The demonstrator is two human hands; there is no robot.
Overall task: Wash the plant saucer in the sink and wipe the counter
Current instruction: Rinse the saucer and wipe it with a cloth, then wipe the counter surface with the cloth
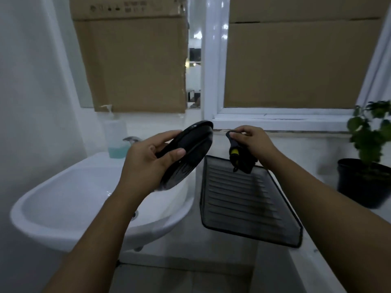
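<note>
Forearms (101, 240) frame the sink (63, 197): left hand (148, 163) clamps the black saucer (190, 144), tilted on edge above its right rim, nearer it than the right hand (251, 142) pinching a dark yellow-banded tool (239, 159).

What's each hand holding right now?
Left hand: grips the black saucer, tilted over the sink.
Right hand: pinches a dark item with a yellow band.
</note>
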